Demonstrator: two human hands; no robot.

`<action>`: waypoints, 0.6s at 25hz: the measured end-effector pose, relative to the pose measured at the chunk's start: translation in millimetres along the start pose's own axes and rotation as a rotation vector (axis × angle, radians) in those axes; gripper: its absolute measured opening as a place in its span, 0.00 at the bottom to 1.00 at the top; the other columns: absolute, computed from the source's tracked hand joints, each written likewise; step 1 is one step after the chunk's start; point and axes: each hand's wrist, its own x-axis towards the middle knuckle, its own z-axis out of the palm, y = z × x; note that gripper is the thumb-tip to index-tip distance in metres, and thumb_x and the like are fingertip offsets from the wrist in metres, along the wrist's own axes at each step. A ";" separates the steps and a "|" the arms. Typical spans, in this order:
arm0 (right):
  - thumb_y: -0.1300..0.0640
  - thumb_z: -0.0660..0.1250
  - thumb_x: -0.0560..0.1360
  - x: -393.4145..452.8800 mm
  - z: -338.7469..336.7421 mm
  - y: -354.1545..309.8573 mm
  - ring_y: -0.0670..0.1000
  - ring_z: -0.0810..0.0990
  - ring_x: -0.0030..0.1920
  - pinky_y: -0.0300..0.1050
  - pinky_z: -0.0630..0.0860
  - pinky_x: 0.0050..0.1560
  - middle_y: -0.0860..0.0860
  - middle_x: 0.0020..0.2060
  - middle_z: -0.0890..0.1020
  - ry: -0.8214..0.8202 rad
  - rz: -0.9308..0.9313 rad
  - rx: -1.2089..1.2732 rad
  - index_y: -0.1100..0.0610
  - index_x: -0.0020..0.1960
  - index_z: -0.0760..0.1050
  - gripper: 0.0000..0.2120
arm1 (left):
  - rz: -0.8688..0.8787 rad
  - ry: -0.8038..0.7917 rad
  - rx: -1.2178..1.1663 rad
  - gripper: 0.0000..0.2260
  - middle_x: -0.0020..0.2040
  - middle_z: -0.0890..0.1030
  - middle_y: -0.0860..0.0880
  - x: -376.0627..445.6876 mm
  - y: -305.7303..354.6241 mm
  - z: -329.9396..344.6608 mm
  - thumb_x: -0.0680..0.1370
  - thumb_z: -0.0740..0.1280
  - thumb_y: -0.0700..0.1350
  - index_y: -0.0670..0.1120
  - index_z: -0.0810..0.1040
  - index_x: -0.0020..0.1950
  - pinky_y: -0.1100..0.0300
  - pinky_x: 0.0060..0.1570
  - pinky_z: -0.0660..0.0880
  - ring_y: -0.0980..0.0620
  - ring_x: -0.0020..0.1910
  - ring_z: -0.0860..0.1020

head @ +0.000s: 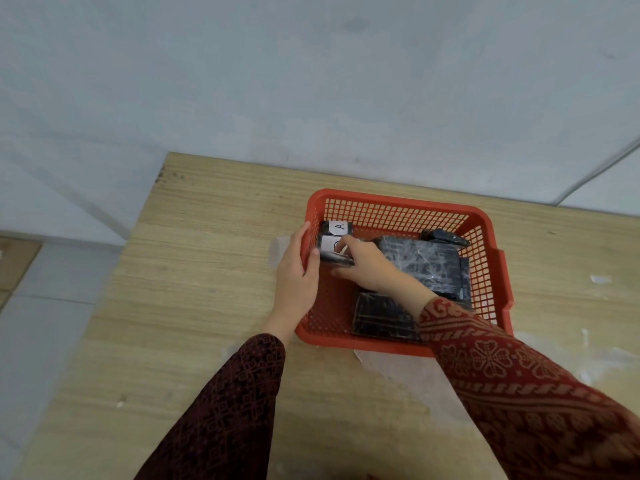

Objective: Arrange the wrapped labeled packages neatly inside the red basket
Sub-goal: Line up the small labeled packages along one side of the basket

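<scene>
In the red basket, centre right of the frame, the right hand fingers pinch a labeled package against the left wall; the left hand clasps the rim. It may topple if released crooked

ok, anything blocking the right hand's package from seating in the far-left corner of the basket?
Nothing visible. The right hand holds the package against the red basket wall, directly before the "A" package. The left hand grips the rim outside.
</scene>
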 end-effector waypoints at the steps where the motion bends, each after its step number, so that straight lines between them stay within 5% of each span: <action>1: 0.56 0.72 0.71 0.3 -0.8 3.3 0.55 0.77 0.48 0.49 0.75 0.44 0.55 0.49 0.78 0.013 -0.046 -0.080 0.57 0.56 0.70 0.17 | -0.007 -0.007 -0.003 0.20 0.69 0.70 0.49 -0.4 -0.3 -0.3 0.81 0.59 0.43 0.48 0.64 0.73 0.64 0.67 0.64 0.60 0.66 0.67; 4: 0.60 0.70 0.72 2.5 1.2 5.9 0.59 0.78 0.52 0.52 0.77 0.45 0.56 0.53 0.79 -0.004 -0.116 -0.373 0.57 0.56 0.70 0.15 | -0.028 -0.025 -0.008 0.21 0.70 0.70 0.51 -1.6 -0.5 -0.9 0.80 0.59 0.42 0.50 0.63 0.73 0.58 0.69 0.65 0.59 0.67 0.67; 7: 0.61 0.70 0.71 6.9 5.7 1.0 0.59 0.79 0.51 0.51 0.73 0.42 0.55 0.50 0.80 0.050 -0.128 -0.629 0.58 0.56 0.69 0.16 | -0.026 -0.023 0.009 0.22 0.69 0.69 0.52 -2.3 0.5 -1.0 0.80 0.60 0.42 0.51 0.63 0.73 0.64 0.67 0.64 0.64 0.65 0.66; 11: 0.54 0.71 0.72 4.7 7.1 -4.7 0.58 0.78 0.53 0.51 0.75 0.42 0.56 0.52 0.78 0.055 -0.120 -0.552 0.59 0.56 0.70 0.18 | 0.005 -0.013 0.037 0.21 0.69 0.69 0.50 -2.2 0.9 -0.3 0.80 0.59 0.42 0.50 0.63 0.73 0.79 0.61 0.59 0.69 0.63 0.64; 15: 0.52 0.67 0.74 -13.0 -13.1 6.8 0.53 0.77 0.51 0.43 0.69 0.43 0.52 0.49 0.79 0.317 -0.136 -0.309 0.56 0.52 0.73 0.10 | -0.014 -0.021 0.004 0.19 0.68 0.69 0.54 -1.9 0.0 -0.1 0.81 0.57 0.45 0.53 0.63 0.73 0.61 0.68 0.65 0.64 0.66 0.66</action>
